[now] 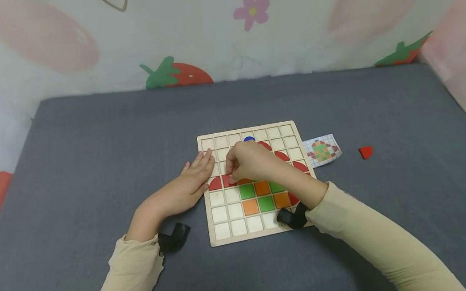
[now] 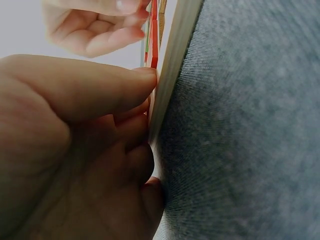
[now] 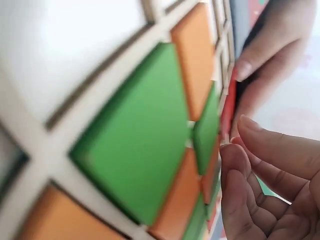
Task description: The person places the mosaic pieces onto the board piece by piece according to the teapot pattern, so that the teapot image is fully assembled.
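A wooden grid board (image 1: 222, 230) lies on the table, partly filled with red, green and orange tiles. My left hand (image 1: 189, 181) rests with straight fingers along its left rim; the thumb tip touches the rim near a red quarter-round tile (image 1: 215, 183). Reaching across the board, my right hand (image 1: 254, 160) has its fingers curled and pinches a small red tile (image 1: 228, 180) at a left-side cell. In the right wrist view, the thumb and index fingertips nearly meet close to the board surface, beside a green tile (image 3: 135, 135). The right hand and forearm hide some of the middle cells.
A small printed pattern card (image 1: 322, 150) pokes out past the board's right edge. Farther right lies a loose red tile (image 1: 365, 152). Black wrist cameras hang below both wrists, the right one (image 1: 292, 216) over the board's lower right. A printed curtain (image 1: 290, 35) hangs behind the grey table (image 1: 96, 140).
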A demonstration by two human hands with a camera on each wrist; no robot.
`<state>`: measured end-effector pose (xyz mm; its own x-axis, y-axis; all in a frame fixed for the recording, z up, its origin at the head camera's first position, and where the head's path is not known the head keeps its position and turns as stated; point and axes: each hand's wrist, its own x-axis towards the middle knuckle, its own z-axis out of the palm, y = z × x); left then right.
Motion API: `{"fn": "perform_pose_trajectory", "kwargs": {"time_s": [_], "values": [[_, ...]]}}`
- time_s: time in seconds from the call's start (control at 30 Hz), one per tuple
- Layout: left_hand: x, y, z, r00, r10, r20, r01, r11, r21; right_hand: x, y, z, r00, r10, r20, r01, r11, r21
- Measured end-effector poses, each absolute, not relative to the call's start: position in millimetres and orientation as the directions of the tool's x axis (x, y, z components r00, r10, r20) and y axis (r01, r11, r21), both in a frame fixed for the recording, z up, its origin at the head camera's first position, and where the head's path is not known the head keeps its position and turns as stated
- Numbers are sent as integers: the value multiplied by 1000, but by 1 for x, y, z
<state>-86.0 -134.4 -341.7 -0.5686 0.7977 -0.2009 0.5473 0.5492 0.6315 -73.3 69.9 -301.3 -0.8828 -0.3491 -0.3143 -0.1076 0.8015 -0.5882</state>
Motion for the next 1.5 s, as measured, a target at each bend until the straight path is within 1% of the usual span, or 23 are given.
{"fn": "perform_pose_trajectory", "kwargs": {"time_s": [0.17, 0.33, 0.53, 0.8, 0.9, 0.97, 1.2, 1.3, 1.5], "values": [[-85, -135, -344, -576, 794, -196, 544, 551, 633, -67, 96, -291, -910, -324, -260, -66, 731, -679], [-86, -135, -344, -580, 791, -194, 546, 555, 628, -51, 147, -282, -958, -187, -217, 39, 663, -747], [-90, -132, -344, -572, 795, -202, 553, 556, 620, -25, 205, -278, -973, -33, -231, 161, 621, -767], [-93, -131, -346, -562, 803, -201, 558, 547, 624, -1, 251, -285, -977, 87, -196, 207, 619, -758], [-92, -134, -346, -560, 804, -202, 556, 545, 628, 6, 265, -290, -974, 113, -195, 222, 612, -759], [-92, -135, -346, -562, 801, -208, 551, 550, 628, 8, 275, -293, -971, 125, -205, 239, 581, -778], [-90, -139, -346, -565, 800, -200, 547, 545, 635, 13, 302, -303, -967, 110, -228, 252, 517, -818], [-90, -139, -346, -566, 799, -205, 541, 547, 639, 13, 310, -306, -962, 125, -242, 271, 535, -800], [-90, -136, -347, -563, 800, -208, 545, 548, 634, 11, 326, -311, -946, 163, -278, 317, 631, -708]]}}
